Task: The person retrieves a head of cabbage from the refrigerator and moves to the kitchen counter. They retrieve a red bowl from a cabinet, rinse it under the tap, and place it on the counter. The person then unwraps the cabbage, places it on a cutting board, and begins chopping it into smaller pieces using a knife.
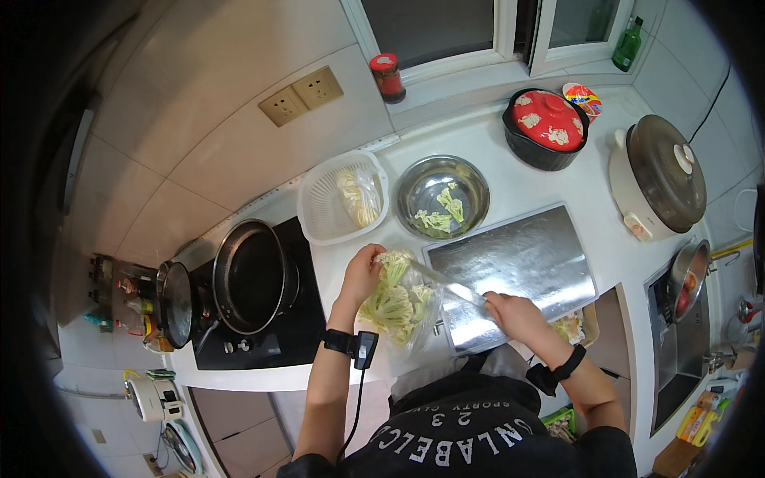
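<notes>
My left hand (362, 276) holds a piece of cauliflower (395, 263) at its florets, above more cauliflower (388, 308) in a clear plastic bag (424, 322). In my right hand (513, 315) is a kitchen knife (457, 290), its blade pointing left against the held piece. The bag lies at the left edge of a metal cutting board (514, 263), partly over the counter. Behind the board, a stainless steel bowl (412, 173) holds several cut florets (450, 204).
A white plastic basket (314, 209) with a bagged food stands behind my left hand. The cooktop (263, 352) bears a black pan (248, 281). A red-lidded pot (547, 125) and an electric cooker (663, 173) stand at the back right, beyond them a sink (681, 370).
</notes>
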The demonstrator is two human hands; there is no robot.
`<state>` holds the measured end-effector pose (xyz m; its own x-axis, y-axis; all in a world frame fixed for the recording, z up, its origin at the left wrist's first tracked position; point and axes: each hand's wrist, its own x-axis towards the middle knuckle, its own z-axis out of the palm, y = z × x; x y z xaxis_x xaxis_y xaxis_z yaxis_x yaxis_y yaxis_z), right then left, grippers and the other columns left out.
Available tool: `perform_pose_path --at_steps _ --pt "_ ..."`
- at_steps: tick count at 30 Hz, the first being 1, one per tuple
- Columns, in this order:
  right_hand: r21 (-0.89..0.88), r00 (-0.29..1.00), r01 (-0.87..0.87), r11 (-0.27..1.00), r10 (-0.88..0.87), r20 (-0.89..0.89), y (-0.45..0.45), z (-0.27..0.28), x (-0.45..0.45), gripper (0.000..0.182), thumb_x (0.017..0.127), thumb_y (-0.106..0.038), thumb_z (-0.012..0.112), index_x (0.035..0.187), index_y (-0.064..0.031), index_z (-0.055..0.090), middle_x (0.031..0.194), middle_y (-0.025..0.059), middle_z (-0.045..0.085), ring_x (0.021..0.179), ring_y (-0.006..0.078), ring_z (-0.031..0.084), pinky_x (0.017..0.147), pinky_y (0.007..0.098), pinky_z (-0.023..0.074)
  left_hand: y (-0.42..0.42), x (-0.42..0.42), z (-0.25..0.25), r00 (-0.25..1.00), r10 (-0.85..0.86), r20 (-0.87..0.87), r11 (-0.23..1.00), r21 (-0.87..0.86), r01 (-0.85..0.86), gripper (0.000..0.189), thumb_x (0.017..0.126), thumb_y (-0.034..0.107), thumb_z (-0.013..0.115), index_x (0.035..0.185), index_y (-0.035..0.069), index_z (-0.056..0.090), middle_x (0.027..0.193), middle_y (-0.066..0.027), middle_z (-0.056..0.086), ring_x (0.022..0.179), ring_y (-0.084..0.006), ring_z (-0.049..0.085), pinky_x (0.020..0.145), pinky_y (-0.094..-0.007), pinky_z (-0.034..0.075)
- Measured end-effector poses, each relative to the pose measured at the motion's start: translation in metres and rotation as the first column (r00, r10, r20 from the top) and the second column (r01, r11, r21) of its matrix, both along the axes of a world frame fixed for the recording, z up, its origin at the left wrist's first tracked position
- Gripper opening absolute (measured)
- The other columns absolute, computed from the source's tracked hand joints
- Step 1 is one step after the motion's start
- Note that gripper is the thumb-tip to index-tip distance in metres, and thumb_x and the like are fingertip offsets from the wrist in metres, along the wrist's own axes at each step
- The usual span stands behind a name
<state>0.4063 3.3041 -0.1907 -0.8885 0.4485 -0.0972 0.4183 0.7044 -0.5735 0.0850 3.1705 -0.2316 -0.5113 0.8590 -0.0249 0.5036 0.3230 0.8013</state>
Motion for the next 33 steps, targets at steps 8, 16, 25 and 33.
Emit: perform_pose_path --at_steps 8,16,25,33 --pt "-0.035 0.992 0.109 0.993 -0.106 0.074 0.012 0.009 -0.003 0.014 0.090 -0.019 0.049 0.097 -0.0069 0.050 0.075 0.0180 0.061 0.068 0.0392 0.059 0.059 0.0472 0.0465 0.002 0.039 -0.001 0.951 -0.156 -0.267 0.984 -0.126 0.126 0.032 0.071 0.000 0.063 0.103 0.005 0.057 0.099 -0.0165 0.056 0.096 -0.0336 0.055 0.082 -0.0388 0.045" --pt "-0.063 0.990 0.125 0.990 -0.120 0.075 0.002 0.007 0.014 0.016 0.092 -0.021 0.049 0.099 -0.0077 0.051 0.076 0.0172 0.062 0.067 0.0388 0.059 0.058 0.0471 0.0476 0.010 0.065 -0.048 0.914 -0.366 -0.177 0.891 -0.351 0.288 0.037 0.072 0.005 0.065 0.108 0.007 0.057 0.103 -0.0141 0.056 0.100 -0.0328 0.054 0.087 -0.0388 0.045" --pt "-0.112 0.977 0.211 0.971 -0.208 0.043 0.000 -0.003 0.036 0.015 0.091 -0.021 0.049 0.096 -0.0061 0.050 0.074 0.0197 0.060 0.067 0.0404 0.059 0.057 0.0488 0.0457 0.006 0.034 0.019 0.999 -0.047 -0.011 0.981 -0.187 0.044 0.022 0.079 0.011 0.066 0.099 0.005 0.059 0.076 -0.0056 0.061 0.070 -0.0198 0.059 0.068 -0.0299 0.048" --pt "-0.108 0.935 0.350 0.931 -0.354 -0.022 0.004 0.018 0.063 0.014 0.091 -0.018 0.051 0.094 -0.0037 0.050 0.067 0.0213 0.058 0.065 0.0413 0.058 0.055 0.0484 0.0436 0.067 0.088 -0.022 0.649 -0.037 0.760 0.999 0.011 0.044 0.021 0.092 0.023 0.057 0.106 0.007 0.058 0.089 0.0038 0.057 0.082 -0.0042 0.053 0.071 -0.0201 0.047"
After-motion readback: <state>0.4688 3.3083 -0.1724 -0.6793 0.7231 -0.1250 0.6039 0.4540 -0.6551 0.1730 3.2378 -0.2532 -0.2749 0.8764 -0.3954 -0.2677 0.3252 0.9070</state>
